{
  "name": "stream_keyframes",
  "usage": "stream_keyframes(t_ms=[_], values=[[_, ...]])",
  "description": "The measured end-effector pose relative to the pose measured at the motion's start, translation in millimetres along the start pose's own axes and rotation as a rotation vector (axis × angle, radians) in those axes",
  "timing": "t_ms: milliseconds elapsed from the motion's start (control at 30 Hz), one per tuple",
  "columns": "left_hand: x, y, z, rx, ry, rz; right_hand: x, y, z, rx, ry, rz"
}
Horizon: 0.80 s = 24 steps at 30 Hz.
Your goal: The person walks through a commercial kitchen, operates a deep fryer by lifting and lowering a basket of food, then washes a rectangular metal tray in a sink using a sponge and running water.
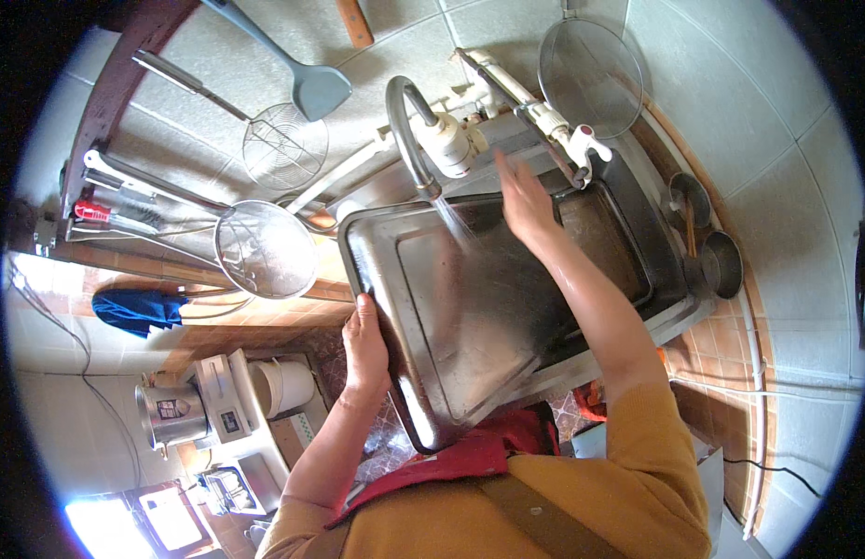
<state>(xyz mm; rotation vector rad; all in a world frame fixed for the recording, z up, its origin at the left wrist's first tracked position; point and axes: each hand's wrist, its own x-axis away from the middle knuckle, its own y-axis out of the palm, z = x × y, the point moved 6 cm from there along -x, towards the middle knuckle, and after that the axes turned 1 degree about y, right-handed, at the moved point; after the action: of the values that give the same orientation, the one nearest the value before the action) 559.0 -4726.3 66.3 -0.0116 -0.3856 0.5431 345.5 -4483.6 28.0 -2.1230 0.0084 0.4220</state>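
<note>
A large metal baking tray [432,279] with a raised rim lies tilted in front of me, its surface wet and shiny. My left hand [366,349] grips its left rim, thumb on top and fingers underneath. Water runs from the curved metal faucet spout [404,133] onto the upper part of the tray. Above the tray's far side, my right hand [525,199] is raised with fingers extended and slightly blurred, near the white faucet-mounted fitting [448,147]; nothing shows in it. To the right, a second dark rectangular pan [604,241] sits in the sink, partly covered by my right forearm.
A white-handled tap [588,145] is mounted on the pipe at the back. Strainers [266,249], a grey spatula [320,91] and a wire skimmer [286,147] hang on the left. A round mesh strainer [590,77] hangs behind; small pans [722,264] hang at right.
</note>
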Motion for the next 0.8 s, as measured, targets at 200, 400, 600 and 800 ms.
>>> stream_keyframes(t_ms=[200,400,600,800], values=[[9.8,12.1,14.3,-0.151,0.135,-0.005,-73.3,-18.8,-41.1,0.055,-0.144,-0.01],[4.4,10.2,7.3,-0.117,0.081,-0.049,-43.4,-10.9,-20.6,0.021,-0.184,0.02],[-0.9,11.0,5.2,-0.122,0.09,-0.044,-13.1,2.9,70.0,-0.396,0.332,0.128],[0.6,8.3,12.3,-0.246,0.131,-0.033,-46.4,113.2,154.4,-0.856,0.497,0.263]])
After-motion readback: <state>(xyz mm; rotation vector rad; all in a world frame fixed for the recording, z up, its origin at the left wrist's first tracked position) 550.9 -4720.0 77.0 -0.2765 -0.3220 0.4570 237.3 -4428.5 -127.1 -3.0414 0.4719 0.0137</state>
